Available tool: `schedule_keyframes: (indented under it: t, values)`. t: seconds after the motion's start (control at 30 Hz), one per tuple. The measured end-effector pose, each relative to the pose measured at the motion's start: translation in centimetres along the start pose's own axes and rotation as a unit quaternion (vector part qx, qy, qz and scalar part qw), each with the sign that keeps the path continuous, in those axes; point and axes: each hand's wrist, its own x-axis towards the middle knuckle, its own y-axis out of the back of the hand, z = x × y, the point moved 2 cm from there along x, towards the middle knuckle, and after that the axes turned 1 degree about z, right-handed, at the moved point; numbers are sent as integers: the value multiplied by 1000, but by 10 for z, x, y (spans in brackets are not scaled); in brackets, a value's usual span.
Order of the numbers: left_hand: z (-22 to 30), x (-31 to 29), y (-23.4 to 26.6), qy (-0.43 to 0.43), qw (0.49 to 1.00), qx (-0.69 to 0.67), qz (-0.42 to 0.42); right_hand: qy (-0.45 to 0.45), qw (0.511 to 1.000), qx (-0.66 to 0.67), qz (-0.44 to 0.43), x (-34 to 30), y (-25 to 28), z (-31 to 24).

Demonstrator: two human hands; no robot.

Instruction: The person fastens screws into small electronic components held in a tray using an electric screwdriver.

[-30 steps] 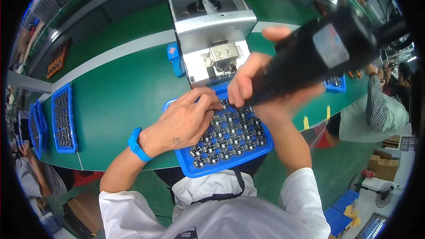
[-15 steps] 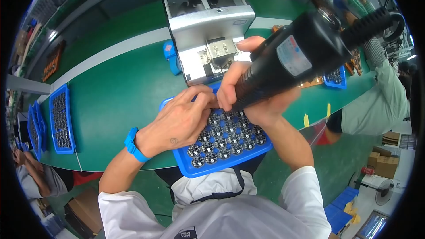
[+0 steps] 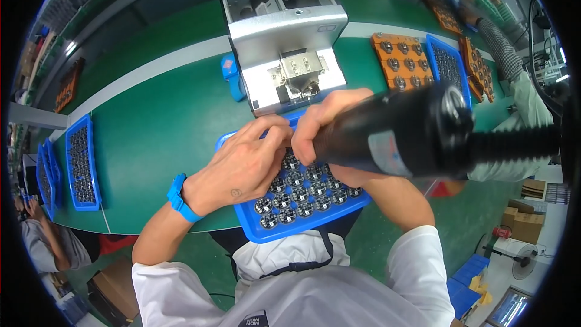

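Note:
A black corded electric screwdriver (image 3: 408,130) lies tilted almost flat in my right hand (image 3: 324,122), whose fingers wrap round its front end. My left hand (image 3: 239,163), wearing a blue wrist strap (image 3: 183,200), is over the far left part of a blue tray (image 3: 296,233). Its fingers are bent and pinched close to the screwdriver's front end; what they grip, and the tool's tip, are hidden. Rows of small round circuit boards (image 3: 301,194) sit in the tray, which rests at the table's near edge.
Just beyond the tray stands a silver screw feeder (image 3: 290,33), with a blue strap device (image 3: 230,69) beside it. Blue trays of parts (image 3: 83,163) lie at left. Orange fixtures (image 3: 399,60) and another blue tray (image 3: 448,63) are at right, near a co-worker's sleeve (image 3: 532,94).
The screwdriver's back end has swung down and toward me, uncovering the orange fixtures and tray at right. My right hand turned with it; my left hand stays nearly in place.

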Motion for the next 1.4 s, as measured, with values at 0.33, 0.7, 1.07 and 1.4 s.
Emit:
schedule_keyframes:
  t: [0.33,0.7,1.07,1.4]
  values:
    - [-2,-1,-3,-26,999,0,18,47,985,148,72,21,1,-15]
    - [-5,-5,-5,-39,998,-12,43,128,982,-35,136,62,3,-24]
    - [-2,-8,1,-53,995,-25,84,172,971,-22,163,68,-1,-23]
    - [-3,-9,11,-91,994,12,52,-45,992,-12,120,39,-11,-12]
